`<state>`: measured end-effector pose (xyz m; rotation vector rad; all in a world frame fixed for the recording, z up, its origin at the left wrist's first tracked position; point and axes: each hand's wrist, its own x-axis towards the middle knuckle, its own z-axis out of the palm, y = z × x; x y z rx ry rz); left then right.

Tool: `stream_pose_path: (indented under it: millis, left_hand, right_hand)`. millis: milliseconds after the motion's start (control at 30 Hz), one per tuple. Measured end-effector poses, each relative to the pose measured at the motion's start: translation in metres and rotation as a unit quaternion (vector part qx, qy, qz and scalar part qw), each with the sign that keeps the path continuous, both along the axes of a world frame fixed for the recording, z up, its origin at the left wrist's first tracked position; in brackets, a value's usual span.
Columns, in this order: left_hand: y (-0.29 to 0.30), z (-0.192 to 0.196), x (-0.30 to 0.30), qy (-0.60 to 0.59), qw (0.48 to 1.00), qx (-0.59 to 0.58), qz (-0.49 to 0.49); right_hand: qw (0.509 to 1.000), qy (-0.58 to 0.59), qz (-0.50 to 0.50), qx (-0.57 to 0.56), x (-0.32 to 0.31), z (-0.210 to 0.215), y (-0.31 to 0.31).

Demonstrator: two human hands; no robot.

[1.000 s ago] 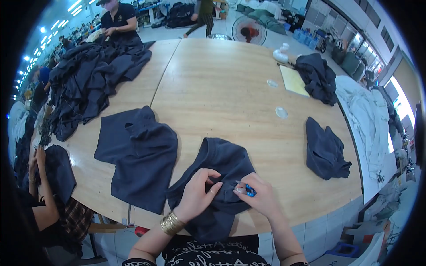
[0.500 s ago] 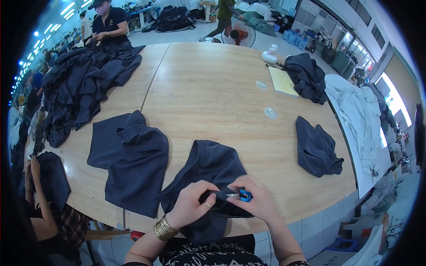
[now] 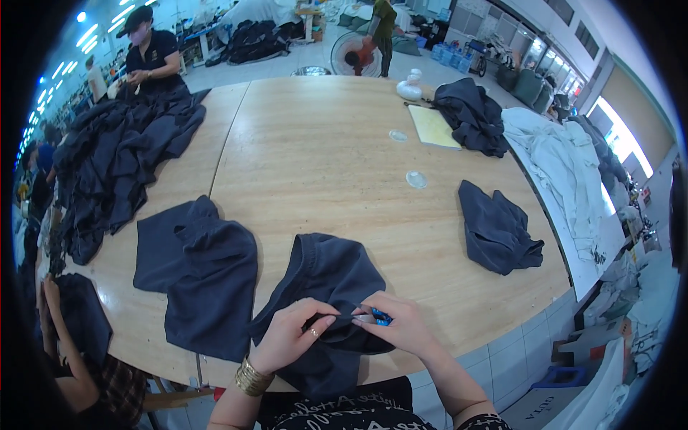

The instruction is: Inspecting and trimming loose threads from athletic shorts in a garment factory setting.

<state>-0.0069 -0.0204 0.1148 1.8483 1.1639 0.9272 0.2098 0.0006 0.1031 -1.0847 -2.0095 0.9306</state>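
Observation:
A pair of dark navy shorts [image 3: 333, 265] with a gathered elastic waistband lies at the near table edge, part of it hanging over. My left hand [image 3: 292, 335], with a ring and stacked gold bangles, pinches a bit of its fabric between thumb and fingertips. In my right hand [image 3: 401, 324] are small blue-handled thread snips [image 3: 381, 317], their pale metal tips pointing left at the pinched cloth. Fingertips of both hands almost meet there. Whether the blades touch the fabric or a thread is too small to tell.
More dark shorts [image 3: 211, 276] lie flat to the left, and a crumpled dark garment [image 3: 499, 229] to the right. A big dark garment heap [image 3: 122, 161] covers the far left, beside a masked co-worker [image 3: 154, 61]. Another person's arms [image 3: 68, 330] work at the left edge.
The whole view has shifted slightly, so table items sit further left. My hands stay at the same cloth with the snips. A person in the background has walked rightward past the fan.

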Motion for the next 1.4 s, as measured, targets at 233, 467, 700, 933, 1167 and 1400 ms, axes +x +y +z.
stream_pose_path:
  millis: [233, 467, 700, 933, 1167, 1400]
  left_hand:
    - [-0.004, -0.009, 0.011, 0.005, 1.000, 0.009, 0.021]
    - [-0.003, -0.005, 0.010, 0.015, 1.000, -0.003, -0.005]
    - [0.007, -0.007, 0.016, 0.036, 0.997, 0.061, -0.017]
    - [-0.003, -0.009, 0.015, 0.026, 0.996, 0.062, -0.057]
    - [-0.004, -0.012, 0.012, 0.046, 0.999, 0.009, -0.009]
    - [0.009, -0.009, 0.003, -0.026, 0.998, 0.049, 0.002]
  right_hand:
    - [0.998, 0.054, 0.015, -0.022, -0.002, -0.011, -0.008]
    - [1.000, 0.005, 0.013, 0.015, 0.002, -0.009, -0.010]
    - [0.999, -0.038, 0.005, -0.010, 0.000, -0.002, -0.005]
    - [0.999, 0.007, 0.044, 0.019, 0.009, -0.006, -0.017]
    - [0.999, 0.024, 0.021, -0.004, 0.007, -0.014, -0.014]
    - [1.000, 0.003, -0.014, -0.004, 0.011, 0.012, -0.005]
